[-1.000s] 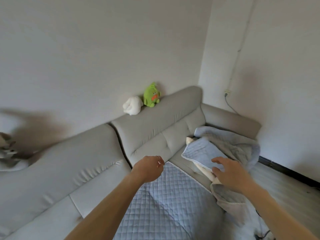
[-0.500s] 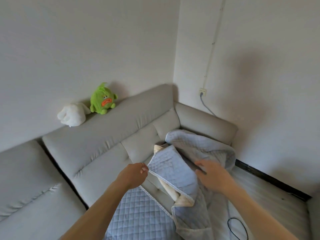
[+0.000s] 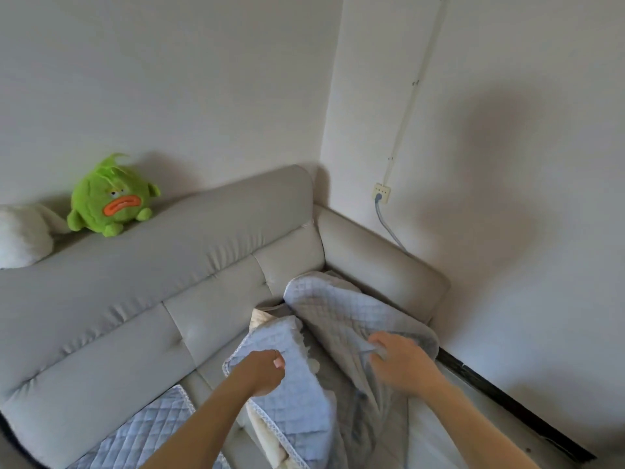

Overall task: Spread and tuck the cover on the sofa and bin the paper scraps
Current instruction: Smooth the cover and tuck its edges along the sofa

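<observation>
A pale blue quilted cover (image 3: 324, 319) lies bunched on the right end of the grey sofa (image 3: 176, 252), folded over itself with its cream underside showing. My left hand (image 3: 262, 372) is closed on a folded edge of the cover. To its right, my right hand (image 3: 402, 363) presses into the heaped part with fingers curled into the fabric. A flat stretch of the same cover (image 3: 145, 431) lies on the seat at lower left. No paper scraps or bin are in view.
A green plush toy (image 3: 110, 196) and a white plush (image 3: 20, 235) sit on the sofa's backrest top. A wall socket (image 3: 381, 191) with a grey cable hangs above the sofa's right arm (image 3: 382, 262). A dark skirting (image 3: 507, 401) runs along the right wall.
The view has swung right toward the sofa's corner. Both hands have moved onto the bunched cover, the left now gripping its folded edge and the right sinking into the heap.
</observation>
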A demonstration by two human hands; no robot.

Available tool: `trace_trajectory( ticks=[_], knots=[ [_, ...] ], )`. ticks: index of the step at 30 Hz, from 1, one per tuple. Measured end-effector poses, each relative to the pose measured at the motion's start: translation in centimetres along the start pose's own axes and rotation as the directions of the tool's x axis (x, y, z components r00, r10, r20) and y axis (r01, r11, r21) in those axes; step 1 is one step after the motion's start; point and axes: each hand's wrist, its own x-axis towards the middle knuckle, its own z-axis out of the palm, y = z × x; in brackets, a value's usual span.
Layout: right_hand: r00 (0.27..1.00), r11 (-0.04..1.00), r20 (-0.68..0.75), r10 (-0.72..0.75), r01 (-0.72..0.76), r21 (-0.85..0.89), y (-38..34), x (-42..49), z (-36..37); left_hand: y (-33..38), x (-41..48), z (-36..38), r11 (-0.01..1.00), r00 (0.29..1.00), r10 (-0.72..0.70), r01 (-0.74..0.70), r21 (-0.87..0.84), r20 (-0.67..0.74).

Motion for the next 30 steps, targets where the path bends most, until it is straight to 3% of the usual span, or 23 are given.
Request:
trace_trajectory(
  ticks=[5,8,14,17,22,27,30],
  knots=[
    [1.0,1.0,-0.013,-0.023,0.022,-0.019,2.9,9.9,-4.8,2.3,9.2,0.2,0.988,0.996,-0.084,0.089,-0.128,0.04],
    [0.996,1.0,0.087,0.005,-0.004,-0.011,5.1,13.6,-4.4,2.6,11.5,2.5,0.976,0.984,-0.131,0.15,-0.158,0.124],
    [0.974,0.997,0.224,-0.044,0.031,0.064,5.7,24.0,-3.1,1.4,17.6,2.8,0.905,0.938,-0.345,0.344,-0.249,0.041],
    [0.951,0.996,0.297,-0.082,0.07,0.053,6.8,28.8,-1.8,2.1,18.9,6.1,0.816,0.876,-0.476,0.474,-0.33,0.081],
    [0.863,0.97,0.467,-0.195,0.24,-0.038,6.5,37.3,4.1,3.2,19.4,14.9,0.53,0.669,-0.706,0.717,-0.453,0.232],
    [0.82,0.95,0.491,-0.293,0.306,0.057,1.9,42.7,11.7,1.1,21.6,18.6,0.383,0.556,-0.776,0.791,-0.478,0.298],
    [0.798,0.943,0.544,-0.26,0.33,-0.034,0.4,44.0,17.8,0.2,22.5,21.5,0.33,0.522,-0.778,0.813,-0.481,0.35]
  ],
)
